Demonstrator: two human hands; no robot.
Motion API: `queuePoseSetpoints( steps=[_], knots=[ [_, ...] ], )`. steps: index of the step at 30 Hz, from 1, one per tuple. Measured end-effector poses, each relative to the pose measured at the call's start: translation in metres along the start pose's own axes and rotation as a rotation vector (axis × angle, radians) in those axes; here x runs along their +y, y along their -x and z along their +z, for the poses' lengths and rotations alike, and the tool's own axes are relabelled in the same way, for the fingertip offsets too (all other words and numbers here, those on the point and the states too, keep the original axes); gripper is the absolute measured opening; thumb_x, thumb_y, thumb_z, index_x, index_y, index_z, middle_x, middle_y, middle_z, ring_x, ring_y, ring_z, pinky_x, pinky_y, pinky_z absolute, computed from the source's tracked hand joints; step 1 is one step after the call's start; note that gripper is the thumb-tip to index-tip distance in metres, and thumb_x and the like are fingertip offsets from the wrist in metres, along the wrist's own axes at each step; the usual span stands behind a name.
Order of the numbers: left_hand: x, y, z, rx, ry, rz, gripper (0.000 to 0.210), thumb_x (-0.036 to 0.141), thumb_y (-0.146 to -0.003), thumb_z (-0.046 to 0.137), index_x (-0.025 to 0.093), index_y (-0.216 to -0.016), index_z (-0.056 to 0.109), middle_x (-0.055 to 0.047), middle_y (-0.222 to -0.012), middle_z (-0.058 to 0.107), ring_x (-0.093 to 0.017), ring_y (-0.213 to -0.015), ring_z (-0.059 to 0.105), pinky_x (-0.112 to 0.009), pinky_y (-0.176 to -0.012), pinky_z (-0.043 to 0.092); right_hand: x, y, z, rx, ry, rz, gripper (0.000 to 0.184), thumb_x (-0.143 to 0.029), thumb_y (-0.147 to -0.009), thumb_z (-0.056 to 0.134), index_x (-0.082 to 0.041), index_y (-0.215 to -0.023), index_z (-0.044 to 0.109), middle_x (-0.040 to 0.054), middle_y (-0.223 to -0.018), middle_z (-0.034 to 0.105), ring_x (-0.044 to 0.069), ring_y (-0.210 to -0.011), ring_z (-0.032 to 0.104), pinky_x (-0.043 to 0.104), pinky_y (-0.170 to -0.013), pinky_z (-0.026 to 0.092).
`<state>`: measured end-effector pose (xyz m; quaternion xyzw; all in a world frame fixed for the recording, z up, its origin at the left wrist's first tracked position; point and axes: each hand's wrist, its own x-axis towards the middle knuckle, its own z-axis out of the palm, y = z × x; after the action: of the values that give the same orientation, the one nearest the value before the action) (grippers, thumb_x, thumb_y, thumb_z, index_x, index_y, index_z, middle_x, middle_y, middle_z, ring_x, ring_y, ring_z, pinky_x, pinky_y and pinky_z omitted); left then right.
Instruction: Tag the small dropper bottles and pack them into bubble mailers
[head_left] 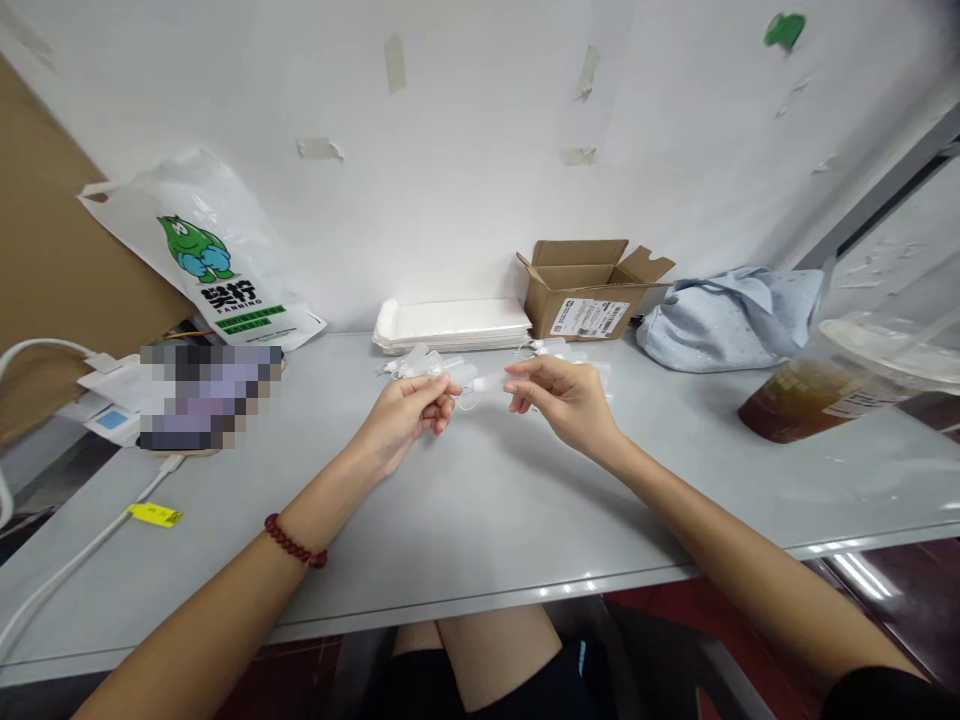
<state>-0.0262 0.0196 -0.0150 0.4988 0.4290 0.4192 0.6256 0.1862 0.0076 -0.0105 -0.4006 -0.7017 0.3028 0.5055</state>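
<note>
A small translucent plastic bottle (489, 382) with a narrow end lies level between my two hands, above the grey table. My right hand (570, 400) pinches its wider body between thumb and fingertips. The fingers of my left hand (412, 412) are closed at its narrow end, where a thin pale loop hangs down; the exact hold there is too small to tell. Behind my left hand lies a heap of similar translucent bottles (426, 360) with thin ends. Another group of these bottles (555, 348) lies behind my right hand, which partly hides it.
At the wall lie a stack of white envelopes (454, 322) and an open cardboard box (581, 295). A light blue cloth bag (727, 318) and a tilted drink cup (802, 400) are on the right. On the left are a phone (214, 395), white cable (90, 550) and plastic bag (217, 250).
</note>
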Motion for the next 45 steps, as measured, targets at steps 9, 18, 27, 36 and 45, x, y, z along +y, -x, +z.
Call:
queuePoseSetpoints(
  steps=[9,18,27,36,45],
  knots=[
    [0.003,0.005,0.004,0.030,-0.367,0.146,0.024,0.038,-0.079,0.062,0.016,-0.070,0.062,0.002,-0.059,0.055,-0.010,-0.050,0.048,-0.025,-0.055,0.040,0.007,-0.005,-0.006,0.017,0.242,-0.162,0.020,-0.034,-0.084,0.061,-0.019,-0.097,0.059,0.0026,-0.077,0.070,0.012,-0.058,0.064,0.028,-0.059,0.054],
    [-0.013,0.005,-0.005,0.107,-1.352,0.604,0.028,0.027,-0.090,0.041,0.016,-0.083,0.066,-0.009,-0.081,0.070,-0.021,-0.069,0.060,-0.029,-0.060,0.035,0.016,-0.029,-0.060,0.240,0.579,-0.124,0.009,-0.025,-0.084,0.054,-0.020,-0.079,0.060,0.0023,-0.074,0.069,0.016,-0.064,0.063,0.030,-0.062,0.050],
    [-0.004,0.005,-0.004,0.111,-1.431,0.354,0.026,0.032,-0.085,0.048,0.021,-0.063,0.056,-0.004,-0.061,0.062,-0.019,-0.055,0.053,-0.027,-0.052,0.027,0.021,-0.031,-0.085,-0.122,0.732,0.213,0.019,-0.034,-0.072,0.068,-0.018,-0.080,0.063,0.0059,-0.087,0.068,0.022,-0.083,0.061,0.033,-0.071,0.044],
    [0.006,0.005,-0.011,0.227,-1.432,0.372,0.034,0.036,-0.087,0.043,0.021,-0.057,0.044,-0.003,-0.057,0.056,-0.017,-0.052,0.045,-0.028,-0.052,0.024,0.004,-0.024,-0.083,-0.417,0.840,0.310,0.037,-0.048,-0.060,0.077,-0.022,-0.082,0.063,0.0068,-0.094,0.061,0.030,-0.105,0.048,0.036,-0.081,0.042],
    [-0.002,0.007,-0.003,0.172,-1.527,0.431,0.032,0.031,-0.091,0.039,0.019,-0.064,0.052,-0.007,-0.065,0.061,-0.020,-0.057,0.051,-0.029,-0.053,0.022,0.008,-0.022,-0.080,-0.459,0.922,0.381,0.024,-0.036,-0.063,0.075,-0.022,-0.079,0.064,0.0090,-0.091,0.058,0.032,-0.101,0.050,0.036,-0.071,0.045]
  ],
)
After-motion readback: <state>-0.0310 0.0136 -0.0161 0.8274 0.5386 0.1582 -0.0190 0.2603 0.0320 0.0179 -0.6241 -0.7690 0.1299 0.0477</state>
